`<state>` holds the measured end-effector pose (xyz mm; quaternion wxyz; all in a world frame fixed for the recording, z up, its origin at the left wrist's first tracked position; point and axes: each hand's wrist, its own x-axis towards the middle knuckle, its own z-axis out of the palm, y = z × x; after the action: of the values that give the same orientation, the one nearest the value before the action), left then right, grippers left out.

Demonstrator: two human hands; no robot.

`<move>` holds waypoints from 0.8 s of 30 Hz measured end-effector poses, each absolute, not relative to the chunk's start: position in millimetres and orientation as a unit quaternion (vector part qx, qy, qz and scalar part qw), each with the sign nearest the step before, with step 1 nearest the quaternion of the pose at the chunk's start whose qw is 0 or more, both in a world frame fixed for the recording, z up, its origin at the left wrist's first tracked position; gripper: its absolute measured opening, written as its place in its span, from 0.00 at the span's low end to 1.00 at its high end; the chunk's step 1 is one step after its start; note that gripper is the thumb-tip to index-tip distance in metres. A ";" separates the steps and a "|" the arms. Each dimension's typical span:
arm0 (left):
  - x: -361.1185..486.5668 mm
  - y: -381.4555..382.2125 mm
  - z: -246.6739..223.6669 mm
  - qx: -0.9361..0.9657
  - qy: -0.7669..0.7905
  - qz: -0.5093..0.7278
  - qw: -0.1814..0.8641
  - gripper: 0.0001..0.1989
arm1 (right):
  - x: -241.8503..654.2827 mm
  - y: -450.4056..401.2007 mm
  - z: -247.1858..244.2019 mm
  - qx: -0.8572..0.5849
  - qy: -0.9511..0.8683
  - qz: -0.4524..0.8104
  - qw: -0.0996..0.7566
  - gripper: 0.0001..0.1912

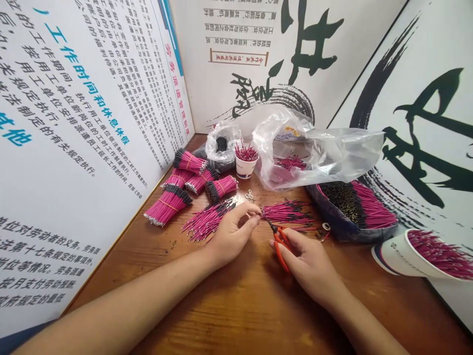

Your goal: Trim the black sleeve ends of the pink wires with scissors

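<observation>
My right hand (308, 264) grips a pair of scissors (283, 246) with orange-red handles, its fingers around them. Their thin dark tip points up and left, close to the fingertips of my left hand (238, 229). Thumb and forefinger of that left hand are pinched together; whatever lies between them is too small to make out. Just beyond the scissors tip is a loose spread of pink wires (286, 213) with black ends. Another loose pile of pink wires (205, 219) lies left of my left hand, partly hidden by it.
Banded bundles of pink wires (168, 204) are stacked at left. A paper cup (244, 168) of wires stands behind, beside a clear plastic bag (318, 153). At right are a dark bag of wires (342, 234) and a tilted paper cup (397, 254). Printed panels (121, 98) enclose the wooden table (229, 305).
</observation>
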<state>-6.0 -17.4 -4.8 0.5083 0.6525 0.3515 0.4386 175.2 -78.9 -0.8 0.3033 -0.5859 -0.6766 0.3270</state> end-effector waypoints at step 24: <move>-8.0 -14.1 -2.2 0.706 0.346 0.464 0.408 0.06 | 181.6 -79.3 1.6 -0.592 -0.699 0.305 0.261 0.13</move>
<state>-8.0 -14.1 -2.2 0.4076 0.7062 0.3461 0.4641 181.6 -79.3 1.6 0.2609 -0.5916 -0.6994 0.3045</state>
